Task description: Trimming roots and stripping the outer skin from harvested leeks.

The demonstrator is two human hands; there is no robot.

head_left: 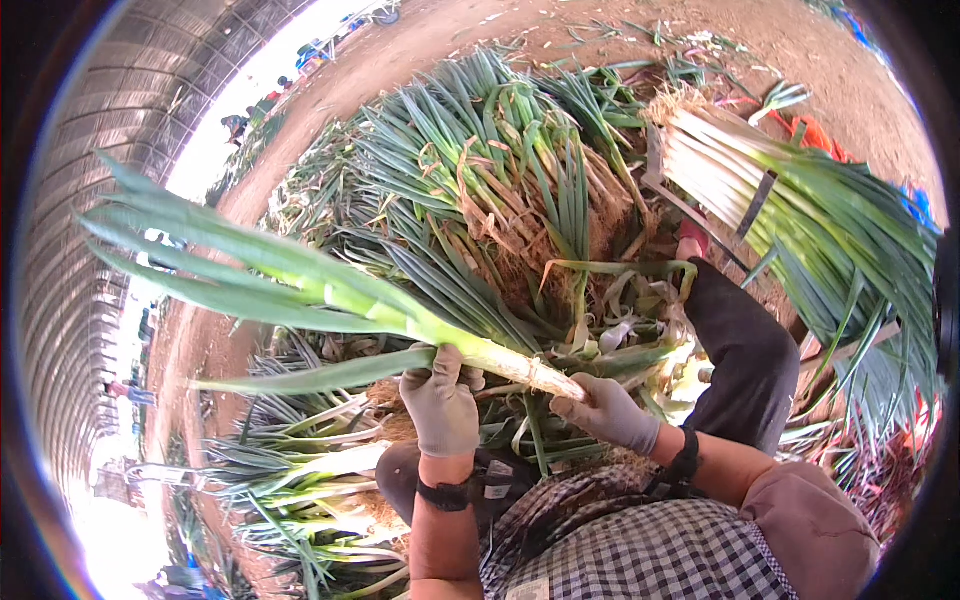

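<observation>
A long leek [330, 295] with a pale stalk and wide green leaves lies across the view, its leaves fanning to the left. My left hand [441, 402], in a grey glove, grips the stalk near its middle. My right hand [607, 410], also gloved, is closed on the root end of the same stalk. Below both hands loose peeled leaves [610, 340] and trimmings lie over my lap.
A big heap of unpeeled leeks [490, 170] lies ahead on the dirt floor. A stacked row of cleaned leeks [800, 210] is at the right. More leeks [300, 470] lie at lower left. My dark-trousered leg [745, 355] stretches forward. People work far off at top left.
</observation>
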